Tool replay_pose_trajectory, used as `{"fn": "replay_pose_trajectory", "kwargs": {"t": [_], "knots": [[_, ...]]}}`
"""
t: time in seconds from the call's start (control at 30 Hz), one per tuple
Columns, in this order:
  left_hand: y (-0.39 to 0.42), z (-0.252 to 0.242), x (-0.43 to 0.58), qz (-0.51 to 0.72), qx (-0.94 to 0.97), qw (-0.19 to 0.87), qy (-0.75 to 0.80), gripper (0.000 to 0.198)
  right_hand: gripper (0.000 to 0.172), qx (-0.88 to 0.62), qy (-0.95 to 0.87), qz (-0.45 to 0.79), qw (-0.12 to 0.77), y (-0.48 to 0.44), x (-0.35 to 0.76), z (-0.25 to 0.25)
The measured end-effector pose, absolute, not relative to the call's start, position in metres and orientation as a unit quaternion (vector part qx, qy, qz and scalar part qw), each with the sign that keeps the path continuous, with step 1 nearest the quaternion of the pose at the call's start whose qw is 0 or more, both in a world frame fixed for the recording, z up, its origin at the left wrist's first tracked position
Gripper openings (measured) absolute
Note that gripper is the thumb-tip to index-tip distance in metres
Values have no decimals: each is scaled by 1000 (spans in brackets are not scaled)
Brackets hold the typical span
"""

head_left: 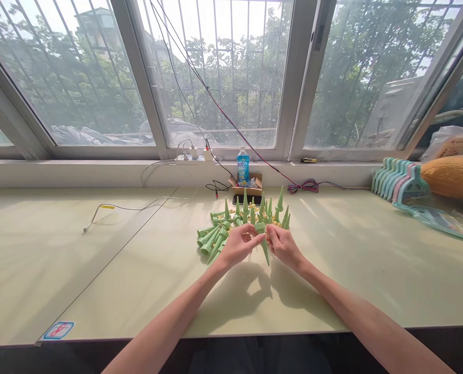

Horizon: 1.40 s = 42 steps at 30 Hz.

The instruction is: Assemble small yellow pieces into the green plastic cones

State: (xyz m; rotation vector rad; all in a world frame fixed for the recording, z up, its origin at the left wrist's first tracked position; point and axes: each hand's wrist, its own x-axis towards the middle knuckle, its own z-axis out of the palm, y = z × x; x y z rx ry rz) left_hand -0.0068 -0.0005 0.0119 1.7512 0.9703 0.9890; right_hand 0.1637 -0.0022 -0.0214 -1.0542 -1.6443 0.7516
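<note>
Between my hands a green plant watering spike (266, 253) hangs point down, its wide collar at the top. The fingers of my left hand (237, 246) are closed around that collar. Pinched together at the collar's right side, my right hand (285, 248) hides whatever lies in its fingertips. Just beyond, several more green spikes (245, 205) stand point up. Others lie in a heap (213, 240) to the left of my left hand. Small yellow valve-like pieces (278, 220) are scattered among them, partly hidden by the spikes and my hands.
Behind the spikes are a dark phone-like slab (247, 199) and a cardboard box (256, 183) with a blue bottle (242, 166). A coiled cable (303, 185) lies to their right. Pastel plastic pieces (400, 179) stand at far right; a thin cable (126, 208) crosses the left side.
</note>
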Motion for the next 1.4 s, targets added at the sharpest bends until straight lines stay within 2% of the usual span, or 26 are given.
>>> {"fn": "replay_pose_trajectory", "kwargs": {"t": [0.37, 0.5, 0.87, 1.0, 1.2, 1.4], "knots": [[1, 1, -5, 461, 781, 247, 342, 22, 47, -426, -673, 337, 502, 1, 165, -25], [3, -1, -5, 469, 791, 218, 328, 21, 47, -424, -668, 342, 508, -1, 164, -24], [-3, 13, -5, 508, 720, 307, 359, 39, 46, -418, -674, 303, 528, -4, 162, -20], [0, 14, -5, 516, 673, 345, 402, 57, 45, -415, -689, 282, 523, -5, 163, -19], [3, 14, -5, 390, 642, 501, 430, 73, 45, -414, -709, 260, 508, -7, 164, -17], [5, 14, -7, 353, 608, 592, 394, 66, 45, -421, -714, 259, 495, -7, 164, -16]]}}
